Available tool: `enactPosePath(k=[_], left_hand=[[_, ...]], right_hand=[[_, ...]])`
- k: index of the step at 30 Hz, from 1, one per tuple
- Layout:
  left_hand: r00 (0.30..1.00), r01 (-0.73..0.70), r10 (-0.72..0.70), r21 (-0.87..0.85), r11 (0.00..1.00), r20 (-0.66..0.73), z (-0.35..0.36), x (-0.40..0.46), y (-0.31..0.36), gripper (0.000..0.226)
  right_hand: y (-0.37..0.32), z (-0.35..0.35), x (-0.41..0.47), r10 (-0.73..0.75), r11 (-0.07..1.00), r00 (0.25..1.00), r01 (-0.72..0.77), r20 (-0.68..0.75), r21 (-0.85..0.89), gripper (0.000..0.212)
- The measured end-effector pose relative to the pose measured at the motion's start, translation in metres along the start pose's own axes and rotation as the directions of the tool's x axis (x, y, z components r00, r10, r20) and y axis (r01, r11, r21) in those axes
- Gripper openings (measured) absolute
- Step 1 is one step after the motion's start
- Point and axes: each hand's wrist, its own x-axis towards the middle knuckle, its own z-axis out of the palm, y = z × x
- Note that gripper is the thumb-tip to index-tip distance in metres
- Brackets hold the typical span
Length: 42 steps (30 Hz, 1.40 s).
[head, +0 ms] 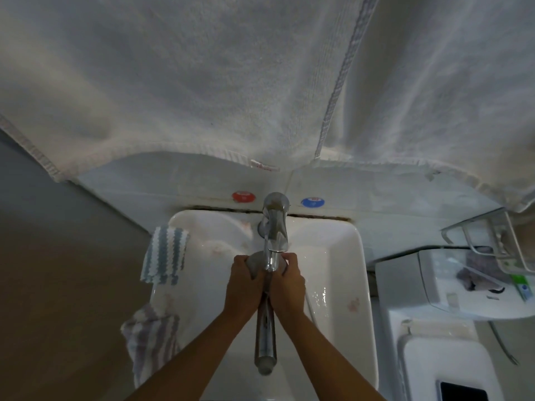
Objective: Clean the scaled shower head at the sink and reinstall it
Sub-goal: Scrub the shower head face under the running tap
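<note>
A great white towel hangs over most of the room from where I stand, its stitched hem sagging low above the wall ledge. To the left the wall is plain grey-brown, dim in this light. Below the towel sits the white sink, a squarish basin with wet, shining walls and a few pinkish stains near its corners. Right of it stands a white appliance with a clear lid, and above that a wire rack fixed to the wall (something dark and crumpled lies under the lid, too murky to name).

A blue-and-white striped cloth drapes over the sink's left rim, and a paler striped cloth hangs off the same rim nearer the front. The chrome tap rises from the back of the basin and reaches forward over the bowl, with a red cap to its left and a blue cap to its right on the ledge.

The shower head lies over the middle of the basin, its round face under the tap's spout and its chrome handle pointing back toward the person. The left hand and the right hand both close around it near the face, one to each side.
</note>
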Motion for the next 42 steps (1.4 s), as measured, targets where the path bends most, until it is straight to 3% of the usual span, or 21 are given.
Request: enactPosePath(k=[3,7,9,12,14,16,20,22,24,27,29,31,33,35,37,38,40,42], left_hand=[[0.984,0.130,-0.119,0.080,0.988,-0.132,-0.002,0.007,0.005,0.030],[0.982,0.121,-0.083,0.223,0.967,-0.171,0.001,0.004,0.012,0.035],[0.994,0.035,-0.008,0.236,0.971,-0.113,0.003,0.000,0.012,0.030],[0.974,-0.217,0.227,0.308,0.927,0.002,0.009,-0.005,0.005,0.042],[0.958,-0.273,0.284,0.363,0.891,0.023,0.010,-0.008,0.002,0.044],[0.974,-0.205,0.227,0.342,0.917,-0.025,0.009,-0.008,0.006,0.032],[0.982,0.171,-0.141,0.278,0.945,-0.127,0.008,0.013,0.020,0.026],[0.973,0.222,-0.192,0.277,0.935,-0.130,0.008,0.015,0.024,0.032],[0.984,0.139,-0.103,0.255,0.957,-0.149,0.008,0.005,0.028,0.026],[0.990,-0.119,0.131,0.180,0.976,-0.052,0.009,-0.015,0.021,0.027],[0.989,-0.145,0.145,0.129,0.981,0.007,0.007,-0.016,0.010,0.026],[0.998,-0.064,0.063,0.050,0.997,0.005,0.005,-0.005,0.000,0.020],[0.987,0.155,-0.159,-0.151,0.976,-0.021,0.005,0.010,-0.001,0.031],[0.892,0.440,-0.446,-0.367,0.819,0.075,0.006,0.021,0.005,0.035],[0.840,0.523,-0.525,-0.458,0.719,0.134,0.009,0.019,0.007,0.038],[0.858,0.489,-0.501,-0.473,0.733,0.110,0.011,0.014,0.008,0.039],[0.946,0.303,-0.325,-0.348,0.887,-0.004,0.015,-0.001,0.006,0.036],[0.981,0.162,-0.182,-0.225,0.961,-0.072,0.012,-0.011,0.007,0.035]], right_hand=[[0.007,0.003,-0.002,-0.026,1.000,0.999,0.026,0.036,0.001,0.012],[0.008,0.005,-0.002,-0.056,0.997,0.998,0.054,0.035,0.049,0.005],[0.005,0.002,0.001,-0.035,0.998,0.999,0.033,0.028,0.055,0.009],[0.002,-0.004,0.008,-0.033,0.999,0.999,0.033,-0.002,0.008,0.025],[0.002,-0.005,0.011,-0.035,0.999,0.999,0.035,-0.002,-0.011,0.025],[0.002,-0.005,0.009,-0.070,0.997,0.997,0.071,0.013,-0.041,0.027],[0.012,-0.002,0.001,-0.182,0.975,0.981,0.190,0.073,-0.119,0.011],[0.010,-0.003,-0.002,-0.183,0.975,0.981,0.190,0.071,-0.115,0.024],[0.006,-0.006,-0.001,-0.199,0.975,0.979,0.203,0.050,-0.088,0.036],[-0.002,-0.008,0.003,-0.090,0.996,0.995,0.089,-0.035,-0.011,0.027],[-0.001,-0.008,0.003,-0.025,1.000,1.000,0.025,0.001,-0.008,0.046],[0.006,-0.006,0.000,0.052,0.998,0.992,-0.049,0.112,-0.029,0.083],[0.012,-0.003,-0.004,0.101,0.994,0.987,-0.105,0.126,0.025,0.088],[0.011,-0.003,-0.004,0.067,0.992,0.997,-0.069,0.026,0.106,0.064],[0.007,-0.003,-0.001,0.050,0.986,0.997,-0.039,-0.063,0.159,0.033],[0.009,-0.002,0.002,0.055,0.986,0.995,-0.041,-0.087,0.160,0.029],[0.008,-0.002,0.003,0.055,0.987,0.996,-0.044,-0.067,0.151,0.032],[0.004,-0.002,-0.002,-0.010,0.997,1.000,0.009,0.003,0.082,0.057]])
